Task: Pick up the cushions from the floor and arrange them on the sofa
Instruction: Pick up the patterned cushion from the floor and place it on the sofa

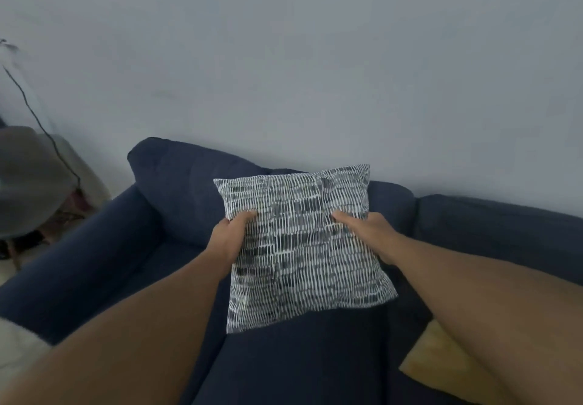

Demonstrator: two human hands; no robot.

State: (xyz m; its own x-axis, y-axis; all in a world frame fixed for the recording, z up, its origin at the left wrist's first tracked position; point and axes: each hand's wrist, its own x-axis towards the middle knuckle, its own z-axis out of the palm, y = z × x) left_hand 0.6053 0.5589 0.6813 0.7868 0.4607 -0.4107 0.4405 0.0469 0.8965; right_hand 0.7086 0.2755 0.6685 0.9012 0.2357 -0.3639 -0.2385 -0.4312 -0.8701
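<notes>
A square cushion (299, 246) with a black-and-white dashed pattern is held over the seat of the dark blue sofa (176, 190), in front of its back cushions. My left hand (228, 237) grips its left edge and my right hand (369, 231) grips its right edge, thumbs on the front face. Its lower edge hangs just above the seat; whether it touches is unclear. A yellow cushion (441, 363) lies on the seat at the lower right, partly hidden by my right forearm.
The sofa's left armrest (79, 262) runs along the left. Beyond it stands a grey chair (28, 180) with a dark cable (41, 126) trailing down the wall. A plain grey wall (315, 73) rises behind the sofa. A pale patch of floor (19, 354) shows at the lower left.
</notes>
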